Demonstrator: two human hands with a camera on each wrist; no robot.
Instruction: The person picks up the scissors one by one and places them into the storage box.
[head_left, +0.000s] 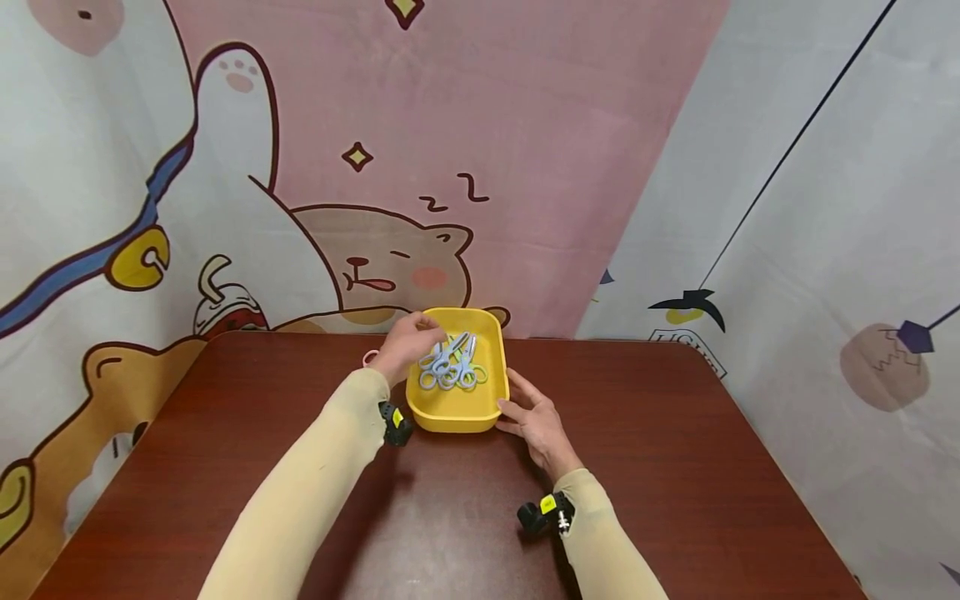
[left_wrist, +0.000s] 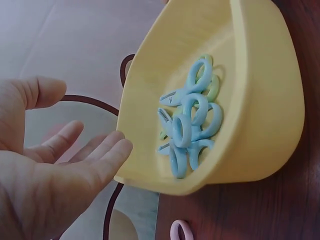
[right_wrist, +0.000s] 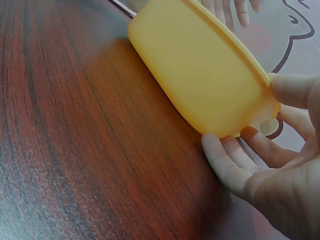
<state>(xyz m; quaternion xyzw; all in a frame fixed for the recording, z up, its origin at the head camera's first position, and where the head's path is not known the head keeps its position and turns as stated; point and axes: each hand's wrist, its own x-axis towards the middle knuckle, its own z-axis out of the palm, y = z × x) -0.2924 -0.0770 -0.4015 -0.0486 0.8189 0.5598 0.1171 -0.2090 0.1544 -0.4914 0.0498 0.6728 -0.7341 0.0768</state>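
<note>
A yellow plastic bin (head_left: 453,412) stands on the table, with several pairs of scissors piled inside. Most have light-blue handles (left_wrist: 182,131); green handles (head_left: 481,374) show beneath them. My left hand (head_left: 408,343) hovers at the bin's left rim, its fingers loosely bent and nothing in them, as the left wrist view confirms. On the other side my right hand (head_left: 538,427) holds the bin near its front right corner. Its thumb (right_wrist: 292,90) lies at the rim and its fingertips touch the outer wall lower down.
A pink handle loop (left_wrist: 181,231) lies on the table just left of the bin, partly hidden behind my left hand in the head view. The dark-red wooden table (head_left: 637,467) meets a cartoon-printed cloth (head_left: 570,167) along its back edge.
</note>
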